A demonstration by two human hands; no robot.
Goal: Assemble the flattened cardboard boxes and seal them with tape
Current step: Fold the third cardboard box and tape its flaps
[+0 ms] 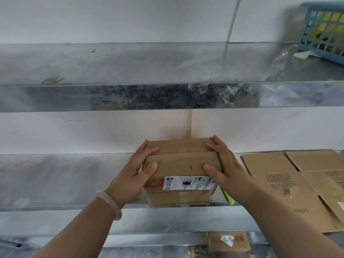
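A small brown cardboard box [181,172] stands on the metal shelf [55,183] in the middle of the view, its two top flaps folded down and meeting along a seam. A white shipping label covers part of its near face. My left hand [135,174] presses on the box's left side and top, thumb on the near flap. At the right side my right hand [222,164] does the same, fingers over the far flap. A flattened cardboard box [290,185] lies on the shelf to the right. No tape roll is in view.
A yellow-green pen-like object [228,197] lies just right of the box, partly under my right arm. Above is another metal shelf [130,97] with crumpled clear film [279,62] and a blue plastic basket [323,32]. Another flat carton [229,242] sits below the shelf edge.
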